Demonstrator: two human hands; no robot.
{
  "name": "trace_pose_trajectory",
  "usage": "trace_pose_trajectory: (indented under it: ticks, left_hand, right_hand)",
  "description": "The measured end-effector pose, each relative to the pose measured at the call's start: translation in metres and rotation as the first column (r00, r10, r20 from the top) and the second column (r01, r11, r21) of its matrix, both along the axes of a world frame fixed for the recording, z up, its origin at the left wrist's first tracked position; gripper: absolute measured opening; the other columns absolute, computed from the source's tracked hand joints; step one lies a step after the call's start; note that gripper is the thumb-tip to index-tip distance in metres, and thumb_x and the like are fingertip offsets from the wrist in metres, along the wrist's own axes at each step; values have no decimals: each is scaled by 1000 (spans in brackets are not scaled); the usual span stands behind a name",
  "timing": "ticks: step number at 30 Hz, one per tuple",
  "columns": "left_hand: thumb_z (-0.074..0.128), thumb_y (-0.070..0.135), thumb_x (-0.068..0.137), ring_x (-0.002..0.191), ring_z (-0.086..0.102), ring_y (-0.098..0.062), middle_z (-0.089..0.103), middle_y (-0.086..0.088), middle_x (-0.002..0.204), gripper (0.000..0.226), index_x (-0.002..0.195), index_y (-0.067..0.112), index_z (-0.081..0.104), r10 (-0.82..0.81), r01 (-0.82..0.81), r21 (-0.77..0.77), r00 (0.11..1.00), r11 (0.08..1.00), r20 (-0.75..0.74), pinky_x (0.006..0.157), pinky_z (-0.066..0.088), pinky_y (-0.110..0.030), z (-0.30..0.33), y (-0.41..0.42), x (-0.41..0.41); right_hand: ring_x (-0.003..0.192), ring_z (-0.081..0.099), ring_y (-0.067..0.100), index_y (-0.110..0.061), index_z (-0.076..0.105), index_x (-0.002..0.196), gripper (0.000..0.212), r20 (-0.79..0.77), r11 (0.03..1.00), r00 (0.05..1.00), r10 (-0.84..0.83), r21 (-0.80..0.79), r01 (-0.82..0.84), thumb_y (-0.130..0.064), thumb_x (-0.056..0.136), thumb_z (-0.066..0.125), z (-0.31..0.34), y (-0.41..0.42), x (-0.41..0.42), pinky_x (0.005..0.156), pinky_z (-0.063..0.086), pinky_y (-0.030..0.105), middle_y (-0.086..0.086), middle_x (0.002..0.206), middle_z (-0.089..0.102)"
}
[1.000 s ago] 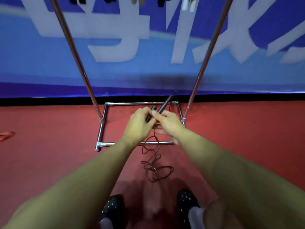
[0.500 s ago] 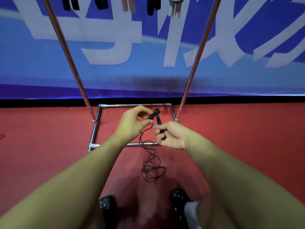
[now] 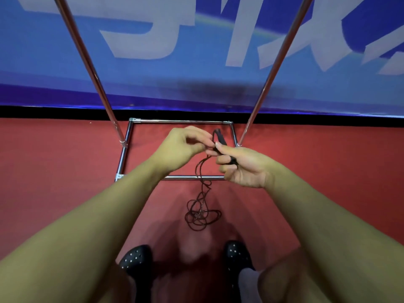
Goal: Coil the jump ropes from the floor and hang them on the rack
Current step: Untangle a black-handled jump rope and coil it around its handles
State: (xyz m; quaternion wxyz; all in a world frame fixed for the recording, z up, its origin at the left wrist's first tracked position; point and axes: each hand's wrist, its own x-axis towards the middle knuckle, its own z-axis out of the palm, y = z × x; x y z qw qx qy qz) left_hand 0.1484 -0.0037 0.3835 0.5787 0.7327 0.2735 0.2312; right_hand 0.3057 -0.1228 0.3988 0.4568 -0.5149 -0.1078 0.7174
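The silver tubular metal rack (image 3: pixel 131 136) has a polished, glossy finish that reflects the light. The thin dark cord of the jump rope (image 3: pixel 202 213) looks smooth and a little shiny, and its black handles (image 3: pixel 220 139) look matt, like plastic or rubber. The red floor (image 3: pixel 54 171) is matt. The black perforated shoes (image 3: pixel 136 258) look like matt foam or plastic. The blue printed banner (image 3: pixel 196 40) has a smooth surface with a slight sheen.
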Motion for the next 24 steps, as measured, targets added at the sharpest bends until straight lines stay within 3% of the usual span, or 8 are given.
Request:
trace_pose_trajectory:
  ticks: [2, 4, 7, 10, 13, 15, 20, 24]
  left_hand:
    - [56, -11, 91, 96, 66, -15, 70, -2, 100, 30, 94, 16, 71, 140, -137, -133, 990, 982, 13, 96, 52, -32, -4, 8, -4]
    - [51, -1, 89, 111, 61, -16, 65, 2, 118, 36, 112, 21, 65, 156, -159, -152, 987, 975, -34, 99, 46, -30, -11, 15, -4]
    - [53, 13, 74, 129, 54, -15, 61, 3, 133, 57, 130, 26, 57, 50, -59, -293, 998, 954, -41, 112, 41, -34, -9, 13, 4]
    - [46, 19, 81, 109, 64, -17, 71, 0, 108, 36, 111, 20, 66, -6, 18, -356, 999, 934, 35, 107, 45, -36, -14, 2, 16]
    - [43, 21, 100, 73, 62, -18, 57, -11, 81, 26, 96, 14, 67, -6, 21, -342, 999, 939, 44, 81, 52, -33, -14, -9, 21]
    - [40, 26, 106, 54, 51, -17, 45, -6, 66, 33, 91, 10, 64, 6, 10, -390, 999, 921, 39, 64, 49, -30, -10, -11, 26]
    - [39, 52, 106, 50, 51, -22, 53, -9, 52, 60, 68, 10, 58, -129, 63, -206, 937, 976, -325, 61, 44, -30, -19, -16, 21]
    - [43, 42, 108, 43, 37, -14, 38, 2, 50, 50, 68, 13, 50, -59, -15, -389, 982, 921, -179, 54, 46, -29, -19, -23, 26]
  right_hand:
    - [57, 56, 7, -7, 64, 127, 41, 29, 999, 999, 16, 34, -17, -33, 96, 61, 3, -4, 4, 58, 55, 21, -9, 63, 44]
    - [74, 71, 14, -7, 62, 131, 40, 20, 994, 998, 55, 90, -57, -28, 97, 57, 9, -7, 4, 65, 61, 27, -7, 65, 51]
    - [65, 66, 11, -8, 61, 129, 38, -36, 978, 990, 133, 165, -125, -24, 95, 54, 17, -8, 0, 56, 57, 22, -7, 69, 55]
    - [56, 56, 6, -8, 57, 134, 42, -94, 957, 985, 145, 265, -116, -25, 97, 48, 20, -6, -3, 56, 51, 19, -9, 64, 50]
    - [62, 61, 7, 4, 44, 146, 58, -151, 941, 988, 20, 336, 32, -23, 95, 49, 21, -2, -4, 59, 54, 19, -8, 61, 50]
    - [65, 62, 7, 4, 52, 137, 49, -204, 923, 976, -77, 356, 147, -17, 93, 50, 21, 0, -4, 55, 52, 15, -5, 69, 57]
    - [54, 51, 3, -5, 58, 110, 18, -407, 770, 856, -321, 414, 485, -7, 97, 45, 28, 4, 28, 46, 39, 13, 6, 101, 72]
    - [52, 51, 6, -1, 52, 122, 21, -396, 691, 753, -525, 319, 649, -5, 104, 42, 21, -3, 53, 49, 41, 13, 19, 124, 71]
